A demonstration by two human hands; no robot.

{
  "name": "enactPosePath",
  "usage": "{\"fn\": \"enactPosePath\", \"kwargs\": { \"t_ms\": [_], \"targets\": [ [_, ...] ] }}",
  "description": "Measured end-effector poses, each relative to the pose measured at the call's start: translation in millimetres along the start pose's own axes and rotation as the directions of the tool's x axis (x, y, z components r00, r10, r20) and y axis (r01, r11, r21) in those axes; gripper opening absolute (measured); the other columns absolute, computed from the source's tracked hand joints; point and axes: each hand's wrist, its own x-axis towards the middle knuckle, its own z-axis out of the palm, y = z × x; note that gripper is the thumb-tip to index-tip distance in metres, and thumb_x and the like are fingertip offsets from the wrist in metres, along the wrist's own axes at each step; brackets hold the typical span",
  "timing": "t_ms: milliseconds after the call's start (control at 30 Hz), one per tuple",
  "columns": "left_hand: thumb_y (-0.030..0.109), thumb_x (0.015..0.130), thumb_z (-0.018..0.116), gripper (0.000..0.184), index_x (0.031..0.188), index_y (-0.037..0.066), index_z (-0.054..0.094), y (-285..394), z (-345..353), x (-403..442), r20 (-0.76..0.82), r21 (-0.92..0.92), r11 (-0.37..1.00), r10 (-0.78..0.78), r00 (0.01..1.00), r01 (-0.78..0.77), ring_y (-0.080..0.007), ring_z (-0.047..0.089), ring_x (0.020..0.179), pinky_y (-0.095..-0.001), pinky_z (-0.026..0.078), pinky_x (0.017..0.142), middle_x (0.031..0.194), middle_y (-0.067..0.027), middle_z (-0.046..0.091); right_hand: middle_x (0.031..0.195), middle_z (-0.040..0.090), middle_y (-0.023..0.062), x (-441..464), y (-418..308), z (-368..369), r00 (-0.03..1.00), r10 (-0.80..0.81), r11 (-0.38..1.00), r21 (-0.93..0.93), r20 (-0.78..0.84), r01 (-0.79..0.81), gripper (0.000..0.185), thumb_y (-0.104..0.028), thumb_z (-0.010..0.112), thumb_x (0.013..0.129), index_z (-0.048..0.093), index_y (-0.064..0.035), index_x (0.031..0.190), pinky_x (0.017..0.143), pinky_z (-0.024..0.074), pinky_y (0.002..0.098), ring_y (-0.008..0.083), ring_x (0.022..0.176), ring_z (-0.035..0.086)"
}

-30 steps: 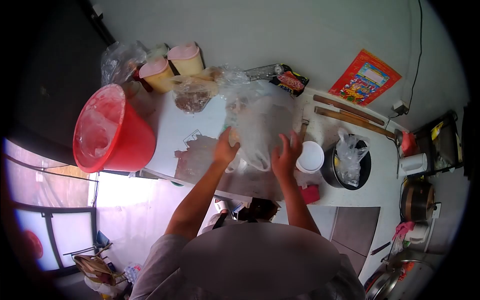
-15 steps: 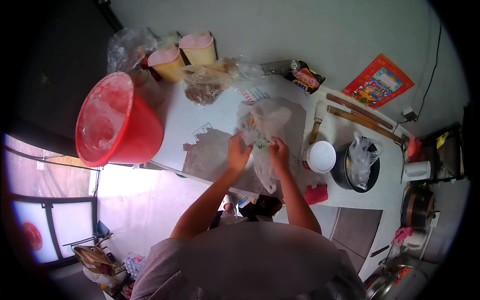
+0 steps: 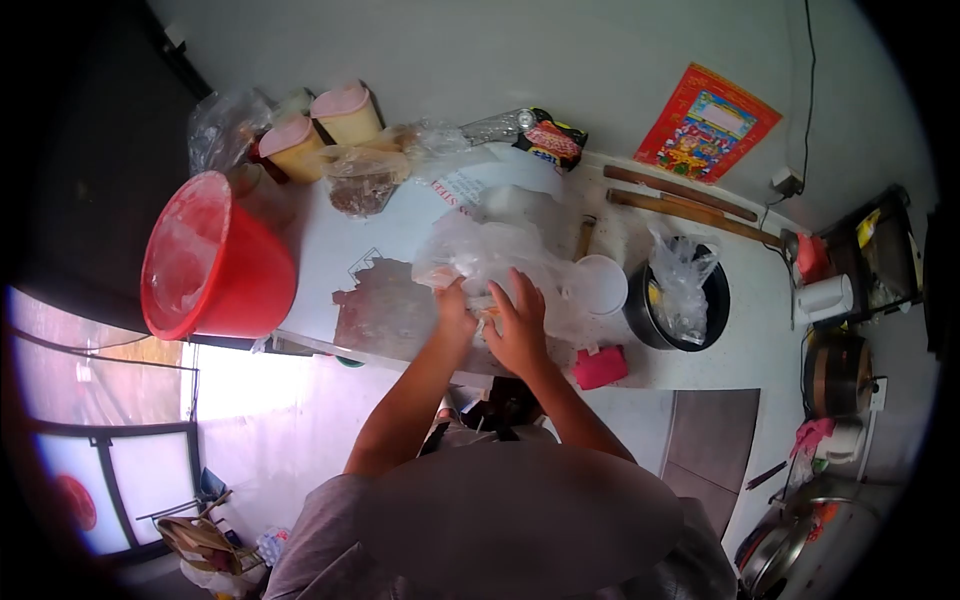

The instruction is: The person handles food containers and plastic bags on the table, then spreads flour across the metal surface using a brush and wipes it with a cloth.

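A thin, clear plastic bag (image 3: 490, 245) lies puffed up and crumpled on the counter in front of me. My left hand (image 3: 455, 308) is closed on its near edge. Over the bag's near right part, my right hand (image 3: 520, 318) has its fingers spread apart, touching the plastic. A bit of orange shows between the hands, too small to name. Just right of the bag stands a round white tub (image 3: 602, 285), partly covered by the film.
A red bucket (image 3: 265, 285) stands at the left edge. Two pink-lidded containers (image 3: 348, 112) and a bag of brown food (image 3: 362, 190) are behind. To the right are a black pot (image 3: 645, 325) with plastic inside, a red cloth (image 3: 600, 367) and wooden rods (image 3: 680, 212).
The bag has been opened out and spreads wider, reaching over the tub. My right hand has loosened its pinch and moved closer to my left. The camera view has shifted.
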Motion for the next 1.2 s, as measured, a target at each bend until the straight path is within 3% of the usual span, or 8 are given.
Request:
{"fn": "enactPosePath", "kwargs": {
  "t_ms": [200,333,400,600,833,933,1033,1200],
  "targets": [
    [0.005,0.094,0.041,0.029,0.121,0.010,0.050,-4.0,23.6,-18.0,0.022,-0.056,0.998,-0.037,0.999,0.038,-0.0317,0.063,0.101,-0.0514,0.056,0.082,0.114,-0.0116,0.060,0.122,0.050,0.0124,-78.3,29.4,28.0,0.930,0.365,0.857,0.403,-0.039,-0.320,0.055,-0.015,0.067,0.085,0.046,-0.0073,0.135,0.064,0.0465,0.0287,0.0185,0.101,0.055],
    [0.011,0.094,0.046,0.028,0.121,0.009,0.052,-23.1,16.6,-21.9,0.123,0.064,0.997,-0.056,0.991,0.048,-0.0287,0.062,0.101,-0.0463,0.055,0.081,0.109,-0.0098,0.062,0.140,0.037,0.0151,-51.0,48.9,52.5,0.743,0.664,0.481,0.716,0.079,-0.506,0.085,-0.024,0.070,0.084,0.018,-0.0031,0.148,0.088,0.0425,0.0339,0.0242,0.120,0.046],
    [0.016,0.092,0.052,0.031,0.122,0.008,0.054,-18.6,15.5,-38.1,0.100,0.685,0.728,-0.141,0.985,0.034,-0.0272,0.062,0.101,-0.0416,0.053,0.082,0.105,-0.0092,0.064,0.148,0.028,0.0222,-26.1,47.2,46.2,0.718,0.690,0.498,0.661,0.090,-0.561,0.096,-0.028,0.072,0.083,0.010,0.0051,0.148,0.103,0.0358,0.0376,0.0304,0.133,0.036],
    [0.041,0.082,0.062,0.039,0.086,0.004,0.071,18.4,-4.6,-50.7,0.212,0.971,-0.080,-0.160,0.964,-0.227,-0.0393,0.065,0.087,-0.0430,0.051,0.079,0.087,-0.0229,0.068,0.117,0.061,0.0220,-1.0,65.5,64.8,0.771,0.596,0.772,0.426,-0.225,-0.473,0.048,-0.004,0.059,0.072,0.057,0.0011,0.119,0.100,0.0420,0.0425,0.0387,0.112,0.056],
    [0.035,0.084,0.065,0.045,0.115,0.004,0.062,58.9,-39.9,-41.2,0.505,0.811,-0.041,0.553,0.663,-0.584,-0.0344,0.064,0.098,-0.0437,0.050,0.081,0.117,-0.0236,0.062,0.117,0.062,0.0196,9.2,51.6,59.8,0.888,0.458,0.831,0.374,-0.042,-0.411,0.040,-0.005,0.057,0.078,0.060,0.0006,0.118,0.097,0.0423,0.0371,0.0317,0.110,0.059],
    [0.032,0.087,0.066,0.056,0.133,0.005,0.047,50.1,-51.4,-20.4,0.498,0.811,0.040,0.480,0.723,-0.584,-0.0282,0.061,0.105,-0.0371,0.049,0.086,0.131,-0.0191,0.053,0.118,0.062,0.0159,11.9,25.6,62.2,0.874,0.463,0.764,0.433,0.147,-0.477,0.041,-0.005,0.056,0.080,0.059,0.0019,0.119,0.098,0.0415,0.0356,0.0273,0.111,0.057],
    [0.029,0.089,0.067,0.056,0.133,0.002,0.044,75.5,-29.3,-51.9,0.300,0.598,0.766,0.060,0.952,-0.236,-0.0212,0.060,0.101,-0.0318,0.048,0.085,0.120,-0.0163,0.060,0.121,0.060,0.0125,12.2,5.9,78.6,0.848,0.456,0.660,0.536,0.271,-0.526,0.041,-0.007,0.056,0.081,0.058,0.0035,0.121,0.099,0.0406,0.0333,0.0228,0.112,0.055],
    [0.012,0.083,0.066,0.040,0.119,0.004,0.053,64.8,-65.6,-37.6,0.278,0.565,0.688,0.360,0.891,-0.455,-0.0166,0.059,0.092,-0.0305,0.049,0.078,0.102,-0.0125,0.064,0.122,0.058,0.0137,-0.8,-14.1,116.8,0.758,0.469,0.443,0.622,0.454,-0.646,0.047,-0.013,0.055,0.083,0.052,0.0019,0.127,0.098,0.0397,0.0334,0.0242,0.112,0.053]
  ]
}}
